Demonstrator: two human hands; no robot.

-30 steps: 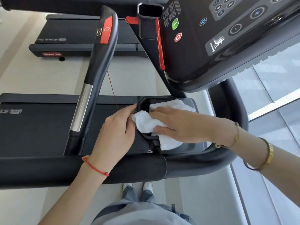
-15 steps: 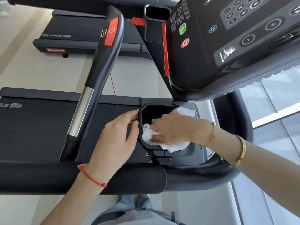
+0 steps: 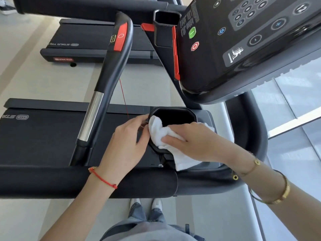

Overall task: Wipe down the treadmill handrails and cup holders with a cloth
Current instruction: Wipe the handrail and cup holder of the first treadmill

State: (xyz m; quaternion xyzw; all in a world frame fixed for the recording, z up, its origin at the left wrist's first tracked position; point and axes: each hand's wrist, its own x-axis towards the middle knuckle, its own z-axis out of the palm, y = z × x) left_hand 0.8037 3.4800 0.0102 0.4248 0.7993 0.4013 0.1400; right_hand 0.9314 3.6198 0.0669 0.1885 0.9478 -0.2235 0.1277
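at 6 o'clock, nearest the cam: person's legs and shoes (image 3: 146, 205) on pale floor. just beyond, the padded front handrail (image 3: 52, 181) runs across the frame w/ both forearms crossing over it. red string bracelet (image 3: 102, 179) on the l wrist, gold bangle (image 3: 278, 192) + thin chain on the r.

frame centre: left hand (image 3: 125, 145) has its fingers curled round the 9 o'clock edge of the cup holder (image 3: 173, 113), thumb on the rim. right hand (image 3: 194, 141) lies over the white cloth (image 3: 159, 131), fingers bent down on it and bunching it vs the holder's 7 o'clock rim; whether the thumb pinches under, can't tell. cloth's top fold is draped over the rim at 9 o'clock, its tail hangs down the holder's near side toward 5 o'clock. holder's black inside is open to view at 12.

further, at 10 o'clock of the holder: side handrail (image 3: 111, 70) w/ silver sensor strip and red button, thin red cord (image 3: 123, 98) hanging beside it. at 1 o'clock: console (image 3: 243, 40) w/ green + red buttons. farthest, 11 o'clock: second treadmill (image 3: 97, 44).
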